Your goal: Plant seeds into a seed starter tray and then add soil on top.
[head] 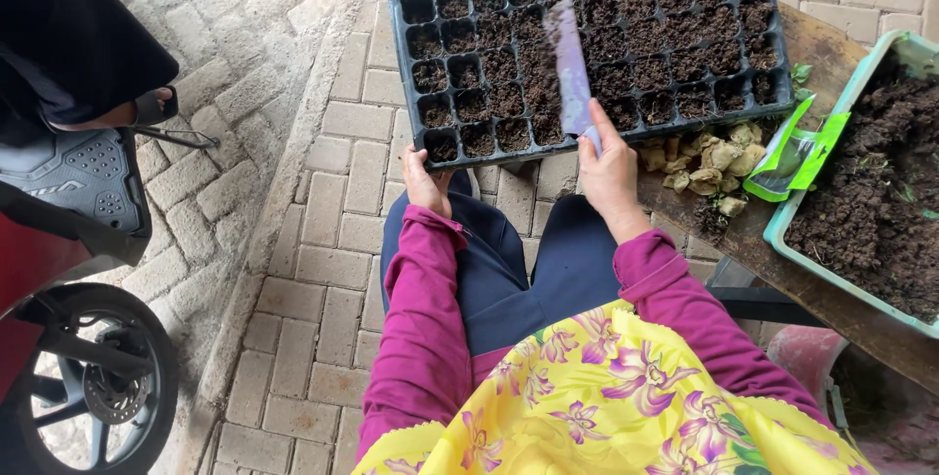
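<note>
The left hand (424, 184) is gripping the near edge of the black seedling tray (421, 45) overhanging the wooden bench (753, 230), while the right hand (608, 170), fingers closed, is holding a flat purple scraper (570, 64) over its soil-filled cells.

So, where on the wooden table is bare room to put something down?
Bare wood shows on the table between the seed tray and the green soil tub. Nearer the right hand, pale chunks and a green packet crowd it.
</note>
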